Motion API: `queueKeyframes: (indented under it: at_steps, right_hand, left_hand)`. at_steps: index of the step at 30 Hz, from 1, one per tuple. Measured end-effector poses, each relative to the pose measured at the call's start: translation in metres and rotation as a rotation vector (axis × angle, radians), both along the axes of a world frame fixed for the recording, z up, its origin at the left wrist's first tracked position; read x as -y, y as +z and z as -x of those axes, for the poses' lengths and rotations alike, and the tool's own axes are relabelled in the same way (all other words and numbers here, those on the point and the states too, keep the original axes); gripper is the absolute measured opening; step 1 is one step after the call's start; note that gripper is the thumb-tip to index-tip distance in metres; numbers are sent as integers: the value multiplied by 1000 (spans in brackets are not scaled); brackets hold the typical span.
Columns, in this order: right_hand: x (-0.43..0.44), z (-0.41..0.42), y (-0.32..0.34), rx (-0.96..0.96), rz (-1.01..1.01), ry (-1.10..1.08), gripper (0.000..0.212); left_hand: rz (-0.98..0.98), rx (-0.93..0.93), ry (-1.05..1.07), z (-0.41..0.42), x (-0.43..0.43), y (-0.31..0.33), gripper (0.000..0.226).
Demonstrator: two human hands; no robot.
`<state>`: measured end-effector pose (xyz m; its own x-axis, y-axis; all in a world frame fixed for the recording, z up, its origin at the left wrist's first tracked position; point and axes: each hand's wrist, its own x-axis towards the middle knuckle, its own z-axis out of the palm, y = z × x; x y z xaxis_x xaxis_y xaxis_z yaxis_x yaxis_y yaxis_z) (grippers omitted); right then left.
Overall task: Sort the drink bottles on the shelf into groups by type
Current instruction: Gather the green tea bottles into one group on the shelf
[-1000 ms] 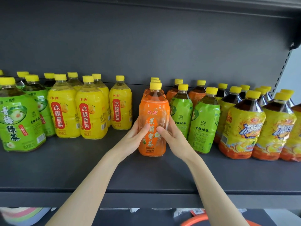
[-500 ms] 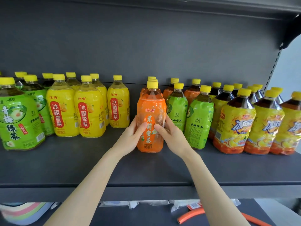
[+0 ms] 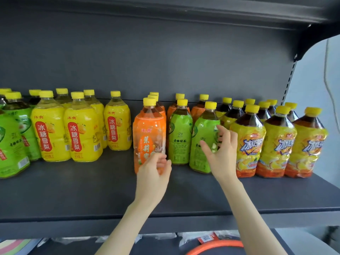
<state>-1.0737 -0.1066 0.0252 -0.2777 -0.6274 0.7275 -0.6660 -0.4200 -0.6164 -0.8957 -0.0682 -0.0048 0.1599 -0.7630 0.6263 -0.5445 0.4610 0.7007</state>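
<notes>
As left hand (image 3: 154, 173) fronts orange bottle (image 3: 148, 132), right hand (image 3: 223, 154) nearby, spread

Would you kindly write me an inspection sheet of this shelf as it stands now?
Surface: dark shelf, carrying upright bottles.
Job's things: from the left, left green bottles, yellow bottles, orange bottles, two middle green bottles standing in front of more orange ones, then brown tea bottles. Types are mixed mid-shelf.
Clutter: orange tube below the shelf.
Hands: left hand loosely curled in front of the front orange bottle's base. Right hand spread open at the right one of the middle green bottles, not closed on it.
Cables: thin cord against the pale wall, far right.
Surroundings: dark back panel; upper shelf overhead.
</notes>
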Motion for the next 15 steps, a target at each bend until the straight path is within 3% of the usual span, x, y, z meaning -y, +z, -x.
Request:
queueKeyframes:
  at_steps: [6,9,15]
  right_hand:
    - [20,18,-3,47,-287,260,106]
    - [24,22,-9,111,-305,329,107]
    - [-11,29,-12,-15,-246,226,102]
  left_hand:
    - [39,-38,-36,53,25,12,46]
    - [69,-74,22,67,41,28,51]
    - [35,-129,94,80,63,55,55]
